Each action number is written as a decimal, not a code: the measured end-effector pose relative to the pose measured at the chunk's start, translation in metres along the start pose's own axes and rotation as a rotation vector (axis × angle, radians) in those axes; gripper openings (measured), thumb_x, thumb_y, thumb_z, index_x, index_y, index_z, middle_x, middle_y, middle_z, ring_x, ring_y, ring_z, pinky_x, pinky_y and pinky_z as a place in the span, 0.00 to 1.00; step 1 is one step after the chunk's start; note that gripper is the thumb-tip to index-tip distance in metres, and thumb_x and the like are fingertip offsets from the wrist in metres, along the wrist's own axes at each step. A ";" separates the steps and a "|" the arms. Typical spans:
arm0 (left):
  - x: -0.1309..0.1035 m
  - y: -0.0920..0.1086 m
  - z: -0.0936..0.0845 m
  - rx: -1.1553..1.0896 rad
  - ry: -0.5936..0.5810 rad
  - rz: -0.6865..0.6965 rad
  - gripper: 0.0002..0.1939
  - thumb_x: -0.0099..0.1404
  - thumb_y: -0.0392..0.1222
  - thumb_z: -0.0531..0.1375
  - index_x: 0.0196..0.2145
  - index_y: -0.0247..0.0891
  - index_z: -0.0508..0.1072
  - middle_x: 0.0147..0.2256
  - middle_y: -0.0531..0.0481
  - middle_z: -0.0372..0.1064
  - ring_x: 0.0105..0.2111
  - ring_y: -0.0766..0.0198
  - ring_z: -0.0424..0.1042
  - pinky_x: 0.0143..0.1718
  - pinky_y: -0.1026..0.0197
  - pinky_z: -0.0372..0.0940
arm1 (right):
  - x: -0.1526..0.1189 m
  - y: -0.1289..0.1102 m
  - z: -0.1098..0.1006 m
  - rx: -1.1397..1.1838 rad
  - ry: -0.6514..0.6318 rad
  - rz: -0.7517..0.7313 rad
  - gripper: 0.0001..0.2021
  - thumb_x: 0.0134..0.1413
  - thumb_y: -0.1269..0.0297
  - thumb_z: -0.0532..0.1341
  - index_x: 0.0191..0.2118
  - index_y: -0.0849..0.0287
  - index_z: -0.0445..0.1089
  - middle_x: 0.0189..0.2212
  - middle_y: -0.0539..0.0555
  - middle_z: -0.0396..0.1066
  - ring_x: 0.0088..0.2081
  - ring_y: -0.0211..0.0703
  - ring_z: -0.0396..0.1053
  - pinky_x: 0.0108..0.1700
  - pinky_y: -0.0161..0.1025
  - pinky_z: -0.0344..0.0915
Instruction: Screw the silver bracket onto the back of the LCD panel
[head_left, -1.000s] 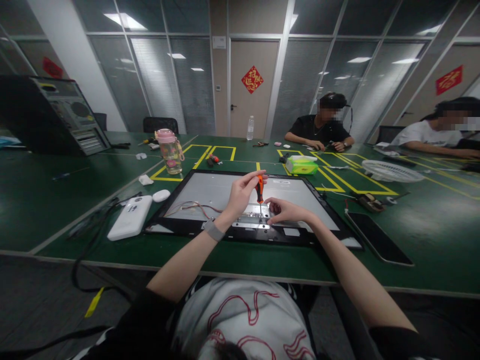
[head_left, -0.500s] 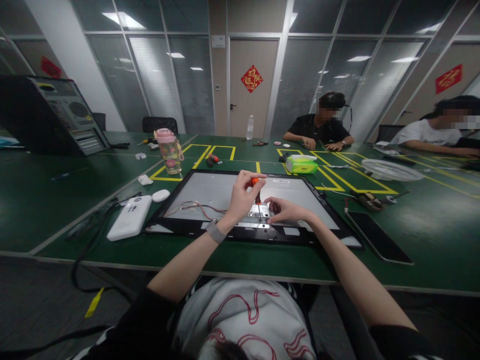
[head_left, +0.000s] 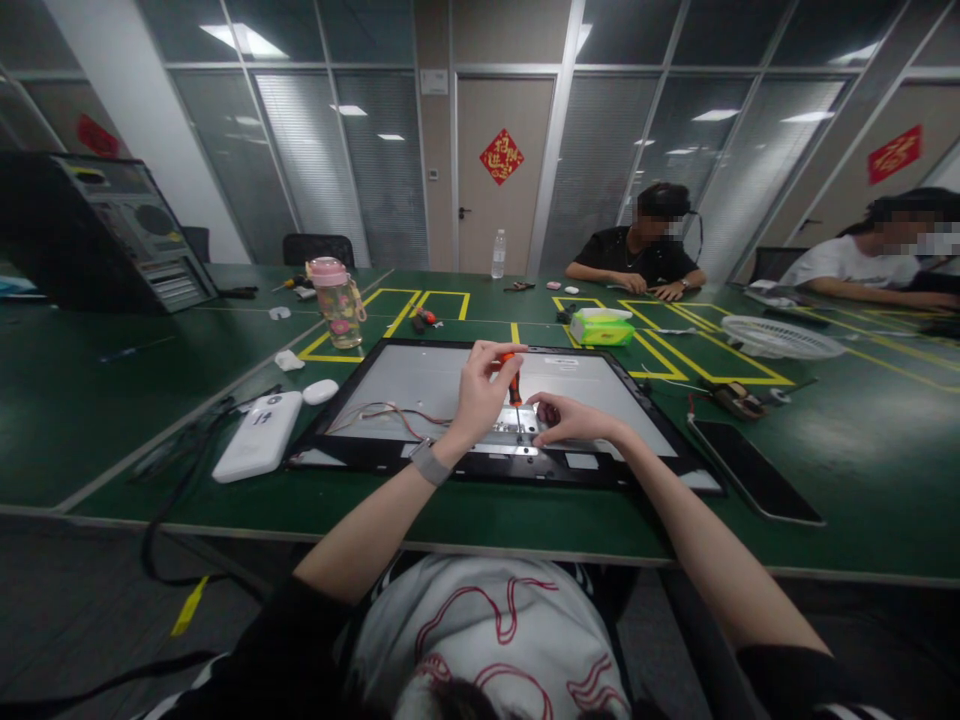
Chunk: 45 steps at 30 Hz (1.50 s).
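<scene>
My left hand is closed around the orange-and-black handle of a screwdriver. The tool stands nearly upright, its thin shaft running down to a silver metal bracket. At the bracket's right end is my right hand, curled with thumb and forefinger at its edges; the other fingers are partly shaded. Beneath both hands a display panel with a grey back and black frame lies flat on the table. Thin wires trail over its left part. Where exactly the screwdriver tip rests is too small to tell.
Left of the panel lie a white power bank and a white case; behind stands a pink-lidded bottle. A phone lies to the right, a green tissue pack beyond the panel. Two people sit across the green table.
The screwdriver handle has turned or shifted slightly within my left fingers, and more of it shows. My right hand stays at the bracket. The view has moved very little.
</scene>
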<state>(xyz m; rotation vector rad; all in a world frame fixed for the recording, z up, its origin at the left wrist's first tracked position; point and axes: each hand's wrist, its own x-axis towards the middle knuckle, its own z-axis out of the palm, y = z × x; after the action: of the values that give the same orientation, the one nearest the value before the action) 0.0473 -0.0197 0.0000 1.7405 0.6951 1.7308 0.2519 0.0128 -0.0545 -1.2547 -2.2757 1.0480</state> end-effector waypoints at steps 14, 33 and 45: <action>-0.003 0.004 0.002 0.043 0.030 0.007 0.07 0.65 0.41 0.58 0.36 0.37 0.74 0.35 0.48 0.65 0.35 0.66 0.67 0.37 0.64 0.64 | 0.000 0.000 0.000 0.025 0.001 -0.002 0.36 0.34 0.52 0.72 0.50 0.59 0.62 0.28 0.46 0.58 0.32 0.39 0.59 0.34 0.36 0.58; -0.002 -0.001 0.002 -0.074 -0.078 -0.087 0.09 0.59 0.40 0.62 0.38 0.39 0.76 0.37 0.49 0.69 0.34 0.67 0.68 0.36 0.65 0.65 | -0.003 -0.007 -0.001 0.013 0.002 0.012 0.37 0.34 0.49 0.72 0.50 0.59 0.62 0.28 0.45 0.58 0.31 0.38 0.58 0.33 0.36 0.57; 0.001 0.002 -0.001 -0.044 -0.037 -0.072 0.07 0.62 0.41 0.59 0.35 0.40 0.77 0.32 0.50 0.69 0.31 0.67 0.68 0.34 0.64 0.64 | -0.001 -0.003 0.000 0.019 0.007 0.009 0.36 0.33 0.49 0.72 0.50 0.58 0.63 0.29 0.46 0.59 0.32 0.39 0.60 0.35 0.37 0.58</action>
<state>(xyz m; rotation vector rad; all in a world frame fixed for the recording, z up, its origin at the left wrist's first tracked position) 0.0462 -0.0200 0.0017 1.6931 0.6892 1.6494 0.2512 0.0112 -0.0521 -1.2606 -2.2511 1.0647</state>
